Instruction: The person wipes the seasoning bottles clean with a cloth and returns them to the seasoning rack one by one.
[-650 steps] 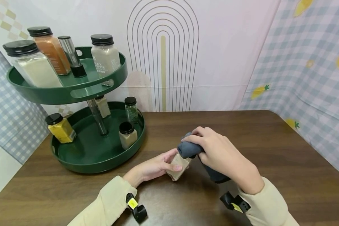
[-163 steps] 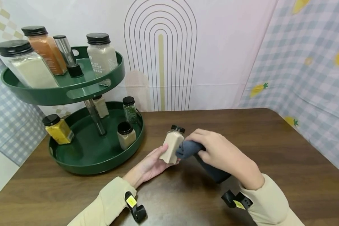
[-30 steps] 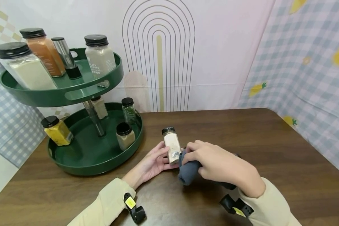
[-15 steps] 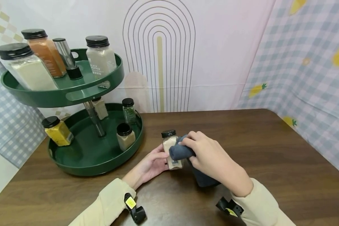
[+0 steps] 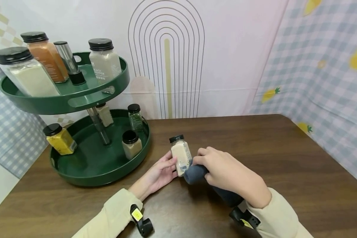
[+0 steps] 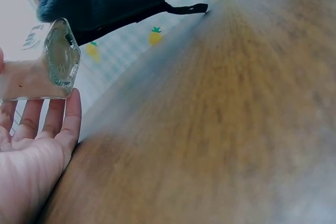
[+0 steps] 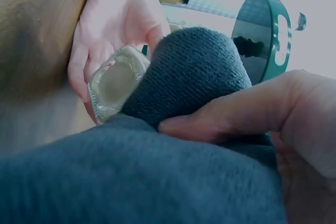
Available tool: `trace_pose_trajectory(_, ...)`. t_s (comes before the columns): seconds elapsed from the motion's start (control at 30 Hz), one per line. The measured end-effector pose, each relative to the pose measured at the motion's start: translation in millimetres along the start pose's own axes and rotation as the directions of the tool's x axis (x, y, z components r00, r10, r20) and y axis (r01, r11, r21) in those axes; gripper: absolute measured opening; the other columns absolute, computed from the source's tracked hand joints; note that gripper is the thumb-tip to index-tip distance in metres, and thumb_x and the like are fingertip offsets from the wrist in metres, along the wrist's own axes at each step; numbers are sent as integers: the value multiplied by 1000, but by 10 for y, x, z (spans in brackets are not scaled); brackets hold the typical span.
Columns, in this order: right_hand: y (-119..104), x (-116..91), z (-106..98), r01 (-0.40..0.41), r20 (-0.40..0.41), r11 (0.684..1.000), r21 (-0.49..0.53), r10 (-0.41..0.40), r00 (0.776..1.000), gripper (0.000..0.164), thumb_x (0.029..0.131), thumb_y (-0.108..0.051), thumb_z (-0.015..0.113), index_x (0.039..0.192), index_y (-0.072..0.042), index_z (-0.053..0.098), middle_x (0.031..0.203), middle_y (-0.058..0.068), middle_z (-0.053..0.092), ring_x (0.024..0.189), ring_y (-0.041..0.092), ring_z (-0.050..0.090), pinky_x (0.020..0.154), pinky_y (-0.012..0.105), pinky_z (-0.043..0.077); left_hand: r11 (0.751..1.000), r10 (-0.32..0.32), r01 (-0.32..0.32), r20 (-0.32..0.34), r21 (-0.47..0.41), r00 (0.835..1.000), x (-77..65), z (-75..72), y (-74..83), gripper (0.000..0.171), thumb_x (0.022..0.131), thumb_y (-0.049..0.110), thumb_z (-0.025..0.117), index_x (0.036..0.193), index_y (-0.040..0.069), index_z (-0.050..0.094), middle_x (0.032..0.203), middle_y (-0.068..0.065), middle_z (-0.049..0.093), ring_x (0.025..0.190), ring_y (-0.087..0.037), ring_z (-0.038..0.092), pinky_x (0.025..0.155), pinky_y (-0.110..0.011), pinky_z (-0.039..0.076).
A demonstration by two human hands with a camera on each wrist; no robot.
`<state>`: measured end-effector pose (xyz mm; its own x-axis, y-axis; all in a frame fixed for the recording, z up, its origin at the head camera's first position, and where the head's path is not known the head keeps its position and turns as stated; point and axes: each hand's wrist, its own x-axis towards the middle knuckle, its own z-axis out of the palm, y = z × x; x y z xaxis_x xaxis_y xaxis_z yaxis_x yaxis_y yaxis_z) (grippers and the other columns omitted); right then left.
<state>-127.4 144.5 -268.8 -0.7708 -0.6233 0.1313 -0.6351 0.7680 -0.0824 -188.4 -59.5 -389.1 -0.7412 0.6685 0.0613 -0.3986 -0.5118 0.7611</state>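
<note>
My left hand [image 5: 157,173] holds a small clear spice jar [image 5: 180,154] of pale powder, thumb on one side and fingers behind it. The jar leans back, its black cap pointing away from me and a barcode facing up. In the left wrist view the jar's thick glass base [image 6: 63,56] faces the camera. A folded blue-grey cloth [image 5: 195,174] is gripped by my right hand [image 5: 227,172], its rolled end right at the jar's lower right corner. The right wrist view shows my thumb pressing into the cloth [image 7: 191,72], with its loose part hanging below.
A green two-tier stand [image 5: 99,180] rises at the left. Several large jars and a metal cylinder [image 5: 69,62] occupy its upper tray [image 5: 41,105]. Smaller jars, among them a yellow one [image 5: 60,140], stand below. The wooden table [image 5: 273,148] meets a patterned backdrop behind.
Long before, the jar was tipped with the cloth over its cap end. In the last half second, my right hand drew the cloth from the jar's face down to its base corner, uncovering the label.
</note>
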Motion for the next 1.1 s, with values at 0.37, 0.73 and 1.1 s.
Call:
trace_pose_trajectory(0.37, 97, -63, -89, 46, 102, 995, 93, -55, 993, 40, 67, 9, 60, 85, -25, 69, 78, -13, 53, 73, 8, 50, 61, 26, 41, 1000, -7, 8, 13, -25, 1000, -40, 2, -26, 41, 94, 21, 55, 130, 20, 37, 115, 5, 60, 109, -9, 53, 92, -29, 41)
trace_pose_trajectory(0.73, 274, -91, -232, -50, -191, 989, 138, 76, 979, 39, 72, 8, 60, 100, -18, 69, 99, -5, 61, 91, 14, 57, 77, 36, 48, 1000, -26, 26, 29, 17, 999, -11, 10, -22, 39, 95, 31, 52, 130, 21, 36, 111, 2, 61, 103, -13, 57, 91, -31, 43)
trace_pose_trajectory(1.1, 104, 74, 53, 24, -268, 996, 91, 1, 963, 36, 69, 11, 58, 95, -14, 65, 92, -3, 58, 84, 14, 56, 72, 32, 49, 1000, -27, 27, -7, 12, 1000, -36, 20, 11, 22, 96, 27, 50, 116, 21, 46, 98, 5, 65, 91, -9, 61, 84, -27, 47)
